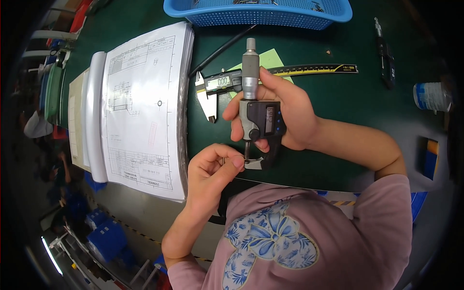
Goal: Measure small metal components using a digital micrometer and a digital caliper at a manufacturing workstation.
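Piece (246, 161) in left hand (208, 173) mostly hidden; basket (270, 20) cut off.

Grey-and-black digital micrometer (250, 113), upright, thimble (250, 65) uppermost; a tiny, mostly hidden piece (246, 161) sits at its lower measuring gap.

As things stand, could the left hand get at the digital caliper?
Probably yes: only green table shows between the left hand and the digital caliper. The hand's fingertips are at the micrometer, though, so it might need to leave that first.

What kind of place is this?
Probably a factory's measuring bench: the right hand holds a micrometer, a caliper lies on the green table, and a technical drawing is open beside it.
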{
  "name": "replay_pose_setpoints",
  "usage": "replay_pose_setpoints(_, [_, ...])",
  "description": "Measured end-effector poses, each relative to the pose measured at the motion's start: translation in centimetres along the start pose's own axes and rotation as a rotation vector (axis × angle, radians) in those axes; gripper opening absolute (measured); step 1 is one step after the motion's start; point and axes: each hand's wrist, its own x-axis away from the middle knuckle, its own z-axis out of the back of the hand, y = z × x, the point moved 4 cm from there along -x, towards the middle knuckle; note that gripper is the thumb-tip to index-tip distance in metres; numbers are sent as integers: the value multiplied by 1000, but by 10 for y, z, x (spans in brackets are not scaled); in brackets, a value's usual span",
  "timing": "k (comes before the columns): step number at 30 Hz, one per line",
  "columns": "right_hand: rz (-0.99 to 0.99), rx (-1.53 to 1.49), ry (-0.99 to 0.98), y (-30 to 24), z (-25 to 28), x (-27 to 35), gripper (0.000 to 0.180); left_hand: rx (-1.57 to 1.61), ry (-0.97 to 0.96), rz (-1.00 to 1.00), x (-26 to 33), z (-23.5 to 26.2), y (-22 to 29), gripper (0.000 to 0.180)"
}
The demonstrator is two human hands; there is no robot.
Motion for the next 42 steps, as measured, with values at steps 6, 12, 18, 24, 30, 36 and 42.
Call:
replay_pose_setpoints(6, [20,26,0,-2,-1,2,63,-1,-23,-26,-1,-2,2,4])
replay_pose_setpoints(12, [16,80,11,-4,2,1,62,-25,-66,-49,-5,-5,3,4])
replay_pose_setpoints(18, [-7,53,-5,-5,0,-1,64,5,-94,-15,-4,-5,4,4])
replay_pose_setpoints(24, [-13,36,23,-1,4,7,65,90,-107,-2,-6,-5,-9,6])
replay_pose_setpoints(30, [0,24,49,4,7,4,69,65,-109,37,-7,-4,-21,8])
replay_pose_setpoints(36, [36,-16,61,-1,5,1,69,190,-76,-89,-8,-2,-17,4])
replay_pose_setpoints(42, [91,-20,65,-1,7,-1,68,339,-19,-190,-9,-2,-19,4])
